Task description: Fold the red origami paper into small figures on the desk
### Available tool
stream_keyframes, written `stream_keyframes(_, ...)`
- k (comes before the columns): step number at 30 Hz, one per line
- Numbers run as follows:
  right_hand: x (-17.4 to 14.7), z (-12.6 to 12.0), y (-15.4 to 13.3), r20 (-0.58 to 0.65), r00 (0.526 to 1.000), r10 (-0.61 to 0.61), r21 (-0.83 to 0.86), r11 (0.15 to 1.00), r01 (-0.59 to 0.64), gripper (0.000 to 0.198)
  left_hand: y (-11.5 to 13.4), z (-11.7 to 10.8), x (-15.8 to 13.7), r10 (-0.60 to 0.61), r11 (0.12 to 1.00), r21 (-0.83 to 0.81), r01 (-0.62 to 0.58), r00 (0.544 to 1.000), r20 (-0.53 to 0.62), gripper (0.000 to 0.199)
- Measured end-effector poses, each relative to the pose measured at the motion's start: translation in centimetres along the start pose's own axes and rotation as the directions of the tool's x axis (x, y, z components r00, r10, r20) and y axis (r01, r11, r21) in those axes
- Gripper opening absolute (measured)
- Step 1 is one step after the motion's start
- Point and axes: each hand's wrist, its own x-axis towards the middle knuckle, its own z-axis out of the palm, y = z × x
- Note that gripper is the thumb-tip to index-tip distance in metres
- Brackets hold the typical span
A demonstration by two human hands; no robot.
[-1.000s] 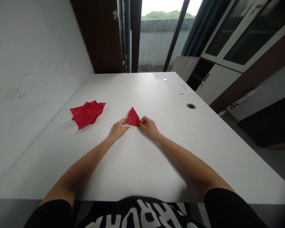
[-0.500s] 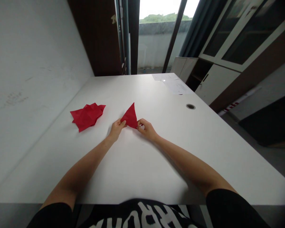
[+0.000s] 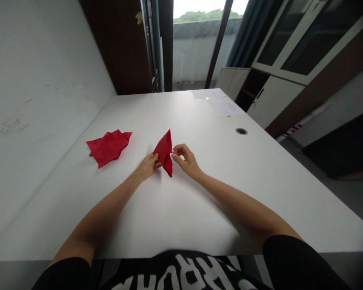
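A folded piece of red paper (image 3: 163, 148) is held just above the white table, one point up and a lower flap pointing down toward me. My left hand (image 3: 149, 166) grips its left corner, thumb on top and fingers beneath. At the paper's right edge, the thumb and index finger of my right hand (image 3: 186, 160) are pinched together, their tips against the fold. To the left lies a pile of folded red paper (image 3: 110, 146) with several pointed corners sticking out.
The white table (image 3: 181, 217) runs along a wall (image 3: 42, 96) on the left. White paper sheets (image 3: 224, 106) lie at its far right corner. A round cable hole (image 3: 241, 131) is set in the tabletop on the right. Cabinets (image 3: 275, 100) stand beyond.
The red paper has turned and spread, with a lower flap now hanging toward me. My right hand has shifted slightly up along its right edge. My left hand keeps its hold.
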Motion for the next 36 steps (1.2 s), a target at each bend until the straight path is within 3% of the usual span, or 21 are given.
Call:
stream_keyframes(5, -0.4, 0.8, 0.0, 0.032, 0.999, 0.038, 0.081, 0.996, -0.041, 0.036, -0.1, 0.3, -0.3, -0.010, 0.999, -0.040, 0.013, 0.998, 0.067, 0.037)
stream_keyframes(10, -0.5, 0.9, 0.3, 0.032, 0.999, 0.044, 0.084, 0.995, -0.046, 0.028, 0.0, 0.6, -0.8, -0.027, 0.999, -0.036, 0.031, 0.992, 0.124, 0.037)
stream_keyframes(15, -0.7, 1.0, 1.0, 0.104, 0.986, 0.129, 0.088, 0.987, -0.138, 0.019, -0.2, 1.0, -1.1, -0.027, 0.996, 0.087, 0.010, 0.979, 0.200, 0.040)
stream_keyframes(17, -0.9, 1.0, 1.2, 0.088, 0.984, 0.156, 0.031, 0.987, -0.159, 0.017, -0.3, 1.4, -1.2, 0.011, 0.988, 0.151, -0.040, 0.983, 0.185, 0.041)
stream_keyframes(20, -1.1, 0.8, 1.1, 0.006, 0.987, 0.162, -0.148, 0.976, -0.159, 0.016, -0.5, 2.4, -1.5, 0.119, 0.954, 0.270, -0.131, 0.991, 0.062, 0.043)
stream_keyframes(23, -1.1, 0.5, 0.6, -0.021, 0.992, 0.123, -0.362, 0.924, -0.122, 0.013, -0.8, 3.7, -2.1, 0.202, 0.922, 0.340, -0.184, 0.979, -0.016, 0.068)
stream_keyframes(30, -1.1, 0.1, 0.4, 0.018, 0.998, 0.068, -0.562, 0.826, -0.046, 0.022, -1.7, 5.2, -3.1, 0.266, 0.835, 0.462, -0.297, 0.955, 0.133, 0.092)
stream_keyframes(33, -1.2, 0.1, 0.6, 0.066, 0.997, 0.040, -0.597, 0.802, 0.007, 0.028, -1.9, 5.1, -3.0, 0.322, 0.778, 0.543, -0.317, 0.942, 0.090, 0.088)
stream_keyframes(36, -1.3, 0.3, 0.7, 0.082, 0.995, 0.050, -0.629, 0.777, 0.013, 0.027, -1.9, 5.0, -2.9, 0.393, 0.749, 0.573, -0.333, 0.919, 0.022, 0.070)
